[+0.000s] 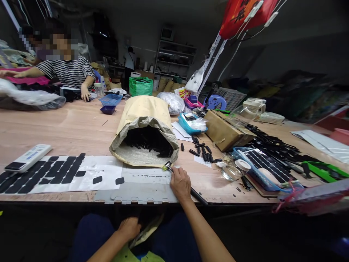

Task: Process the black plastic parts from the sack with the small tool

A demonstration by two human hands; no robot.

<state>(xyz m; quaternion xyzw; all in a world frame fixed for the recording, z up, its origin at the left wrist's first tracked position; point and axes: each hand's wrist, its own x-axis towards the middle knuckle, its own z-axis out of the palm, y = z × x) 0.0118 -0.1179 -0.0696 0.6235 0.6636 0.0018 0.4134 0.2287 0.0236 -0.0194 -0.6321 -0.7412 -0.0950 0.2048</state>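
Observation:
My right hand (180,183) rests at the table's near edge, closed around a long black tool (197,195) whose metal tip with a yellow-green collar (166,166) points at the mouth of a paper sack (144,127). The sack lies on its side and holds many small black parts. My left hand (129,227) is below the table edge over my lap, fingers curled on a pale flat piece (145,233) that I cannot make out. Loose black parts (203,150) lie right of the sack.
White sheets with black pads (54,173) and a remote control (28,157) lie at left. A cardboard box (225,131), a glass jar (231,171) and a solar panel in a blue tray (265,167) stand right. A person in a striped shirt (68,71) sits at far left.

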